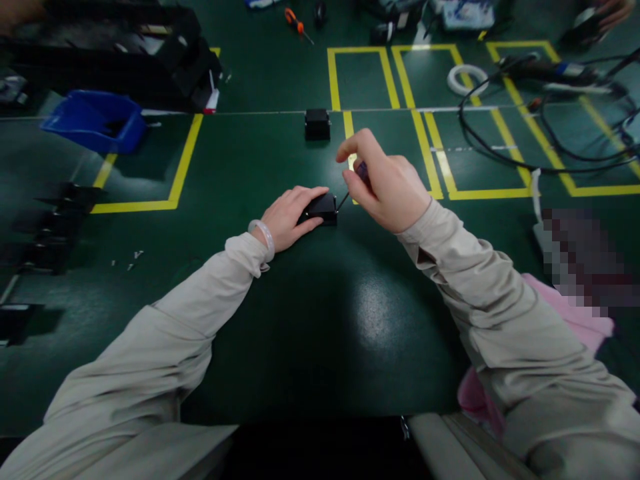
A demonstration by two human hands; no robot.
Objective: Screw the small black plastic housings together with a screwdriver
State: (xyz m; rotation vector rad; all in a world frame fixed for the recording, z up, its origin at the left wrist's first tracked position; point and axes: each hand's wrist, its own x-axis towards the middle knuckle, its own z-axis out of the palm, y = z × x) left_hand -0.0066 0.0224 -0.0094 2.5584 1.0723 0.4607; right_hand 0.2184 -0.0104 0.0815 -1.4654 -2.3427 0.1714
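We find the box (324, 210) in the left hand (287, 219), thumb on the near side, fingers on the far; the right hand (385, 183) grips a driver (362, 173), tip at the box's right end. We judge the box light, stiff and somewhat slippery, best held by its long sides, clear of that end. We count one held box, and one second box (317, 125) beyond the grip. Left of it lie screws (139, 254), too small to count surely. Farther: one bin (117, 127) left, one ring (453, 80) right, one orange driver (295, 22) ahead.
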